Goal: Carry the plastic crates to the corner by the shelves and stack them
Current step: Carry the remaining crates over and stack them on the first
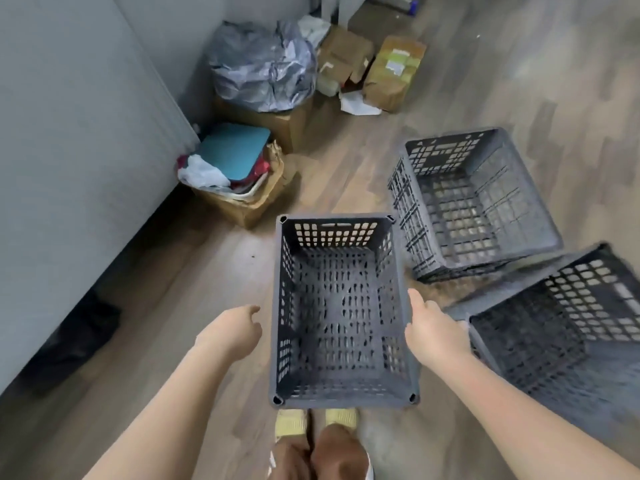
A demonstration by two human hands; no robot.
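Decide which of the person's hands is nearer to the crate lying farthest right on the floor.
Right. The right hand is at the middle crate's right rim, just beside the rightmost crate. The left hand hovers off the middle crate's left side, farther away.

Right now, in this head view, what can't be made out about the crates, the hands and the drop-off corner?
- Crate on the right: cut off by the frame's right edge and blurred.
- Right hand on the near crate: the fingers go over the rim's outer side, so the grip is hidden.
- Left hand: contact with that crate is unclear.
- Shelves: only pale legs at the top edge.
- Cardboard boxes: labels too small.
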